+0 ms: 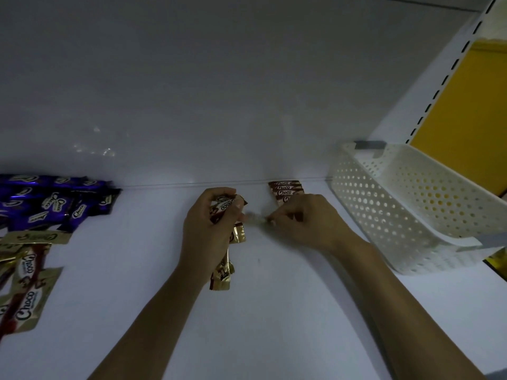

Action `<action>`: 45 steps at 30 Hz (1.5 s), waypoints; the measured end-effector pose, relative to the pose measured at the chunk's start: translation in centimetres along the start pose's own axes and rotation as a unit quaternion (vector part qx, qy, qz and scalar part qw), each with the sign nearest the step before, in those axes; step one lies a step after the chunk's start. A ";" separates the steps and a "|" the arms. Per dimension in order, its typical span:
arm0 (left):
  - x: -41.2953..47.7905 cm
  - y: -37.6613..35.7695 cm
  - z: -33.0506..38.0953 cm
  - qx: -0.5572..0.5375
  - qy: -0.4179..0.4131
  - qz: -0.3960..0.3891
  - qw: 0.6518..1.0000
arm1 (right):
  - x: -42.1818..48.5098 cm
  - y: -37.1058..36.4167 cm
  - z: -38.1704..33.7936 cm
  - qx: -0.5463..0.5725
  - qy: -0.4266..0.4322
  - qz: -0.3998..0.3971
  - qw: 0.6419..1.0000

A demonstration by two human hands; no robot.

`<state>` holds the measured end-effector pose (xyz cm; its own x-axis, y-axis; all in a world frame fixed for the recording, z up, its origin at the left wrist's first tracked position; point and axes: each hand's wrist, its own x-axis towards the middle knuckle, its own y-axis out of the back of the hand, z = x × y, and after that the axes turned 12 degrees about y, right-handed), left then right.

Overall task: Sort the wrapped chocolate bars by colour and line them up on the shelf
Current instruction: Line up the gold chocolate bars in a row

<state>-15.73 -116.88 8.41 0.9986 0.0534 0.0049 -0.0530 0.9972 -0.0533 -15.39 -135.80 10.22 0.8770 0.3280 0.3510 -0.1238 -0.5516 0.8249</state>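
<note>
Head view: at the far left of the white shelf [274, 325] lies a loose heap of purple bars [55, 201], near the back wall. Just in front of them, at the left edge, gold-and-red bars [27, 281] lie overlapping. Toward the middle, the left hand [211, 229] has its fingers curled tight round a bunch of gold-and-brown bars [223, 272] — their lower ends stick out below the palm. Just beside it the right hand [304, 218] has its fingers bent, their tips drawn together at a blurred scrap between the hands; whether they truly pinch it I cannot tell. Behind this hand a short row of brown bars [285, 189] lies against the back wall, overlapping. Further right stands a white perforated basket [411, 204], at an angle — a slotted upright [450, 75] rises behind it.
</note>
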 end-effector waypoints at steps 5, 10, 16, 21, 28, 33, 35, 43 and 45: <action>0.1 0.0 0.0 0.016 -0.002 0.002 1.000 | 0.3 -0.7 -0.2 -0.014 -0.016 -0.006 1.000; -0.1 0.1 0.1 0.002 -0.002 0.006 1.000 | 0.5 -1.4 -0.3 -0.001 0.037 -0.057 0.998; 0.0 0.0 0.1 -0.002 0.005 0.003 1.000 | 0.4 -0.1 1.6 -0.060 -0.051 0.011 0.997; -0.1 0.0 0.2 -0.007 0.003 -0.002 1.000 | 0.2 0.1 3.3 -0.131 -0.122 0.051 0.983; -0.4 0.0 0.6 -0.012 -0.015 -0.026 0.999 | 0.5 -0.2 3.6 -0.126 -0.130 0.060 0.982; -0.6 0.0 0.6 -0.005 -0.029 -0.052 0.998 | 0.6 -0.1 2.4 -0.058 -0.110 0.129 0.984; -0.7 0.0 0.6 0.014 -0.033 -0.064 0.997 | 0.7 -0.2 0.8 0.089 -0.102 0.164 0.977; -0.9 -0.2 0.4 0.130 -0.090 -0.117 0.980 | 0.9 -0.9 -3.1 0.417 -0.096 0.031 0.903; -0.9 -0.3 0.4 0.133 -0.087 -0.133 0.978 | 0.9 -0.8 -2.8 0.442 -0.100 0.040 0.890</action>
<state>-16.66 -117.24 8.81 0.9623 -0.2239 0.1543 0.1843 0.9543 0.2353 -15.85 -132.88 11.10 0.9579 0.1670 0.2335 0.1476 -0.9842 0.0981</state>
